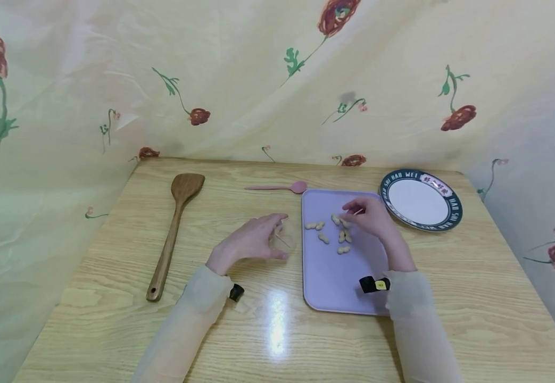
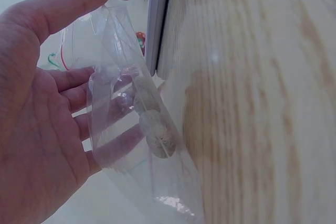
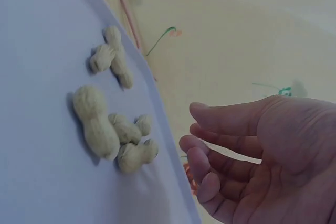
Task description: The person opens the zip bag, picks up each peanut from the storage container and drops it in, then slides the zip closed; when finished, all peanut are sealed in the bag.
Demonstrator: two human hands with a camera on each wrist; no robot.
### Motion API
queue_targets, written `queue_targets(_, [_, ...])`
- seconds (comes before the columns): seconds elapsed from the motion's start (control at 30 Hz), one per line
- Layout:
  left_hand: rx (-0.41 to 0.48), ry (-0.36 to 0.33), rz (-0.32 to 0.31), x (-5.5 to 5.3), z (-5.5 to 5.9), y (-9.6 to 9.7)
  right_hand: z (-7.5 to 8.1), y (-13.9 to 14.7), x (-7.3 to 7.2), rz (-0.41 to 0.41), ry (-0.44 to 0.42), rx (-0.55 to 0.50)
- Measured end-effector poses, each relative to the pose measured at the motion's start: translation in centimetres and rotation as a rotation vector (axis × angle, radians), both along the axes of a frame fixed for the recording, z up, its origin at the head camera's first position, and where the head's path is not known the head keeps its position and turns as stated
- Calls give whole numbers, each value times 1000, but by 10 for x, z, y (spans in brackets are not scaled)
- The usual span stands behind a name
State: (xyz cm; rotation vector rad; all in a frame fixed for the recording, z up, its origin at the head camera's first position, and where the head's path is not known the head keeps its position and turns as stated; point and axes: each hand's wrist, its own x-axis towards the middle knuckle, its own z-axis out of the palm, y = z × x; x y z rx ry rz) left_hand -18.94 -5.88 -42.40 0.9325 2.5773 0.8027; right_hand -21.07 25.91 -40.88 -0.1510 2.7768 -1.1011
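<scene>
My left hand [image 1: 253, 239] holds a clear plastic bag [image 2: 173, 182] beside the tray's left edge, thumb above and fingers behind the film. Through the film in the left wrist view, a peanut [image 2: 152, 124] shows inside the bag. Over the upper right of the lilac tray [image 1: 325, 287] is my right hand [image 1: 370, 215]. Its fingers are loosely bent, and nothing shows between them in the right wrist view. Several unshelled peanuts [image 1: 323, 239] lie scattered on the tray close to these fingertips, some of them clustered together [image 3: 126, 129].
A wooden spatula [image 1: 176, 218] lies at the left of the wood-grain table [image 1: 267, 330]. Behind the tray's left corner is a pink spoon [image 1: 298, 186]. A white plate with a dark lettered rim [image 1: 454, 213] sits at the back right. Flower-patterned cloth [image 1: 239, 80] hangs behind the table.
</scene>
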Motion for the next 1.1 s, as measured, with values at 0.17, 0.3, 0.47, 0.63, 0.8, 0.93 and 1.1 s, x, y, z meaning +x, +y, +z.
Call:
queue_targets(0.17, [3, 4, 0, 0, -1, 0, -7, 4, -1, -13, -86, 51])
queue_targets(0.3, [4, 11, -2, 0, 0, 0, -11, 5, -1, -15, -101, 78])
queue_targets(0.47, [-5, 15, -5, -1, -1, 0, -15, 4, -1, -17, -92, 111])
queue_targets(0.63, [-3, 16, -11, -1, -2, -1, -19, 3, -2, -20, -96, 135])
queue_targets(0.8, [6, 3, -8, -1, -2, -1, -18, 2, -3, -28, -111, 138])
queue_targets(0.93, [-2, 11, -5, -1, -2, -1, -18, 1, -3, -34, -112, 130])
queue_targets(1.1, [-5, 20, -6, -1, -2, -1, -14, 2, -1, -49, -115, 89])
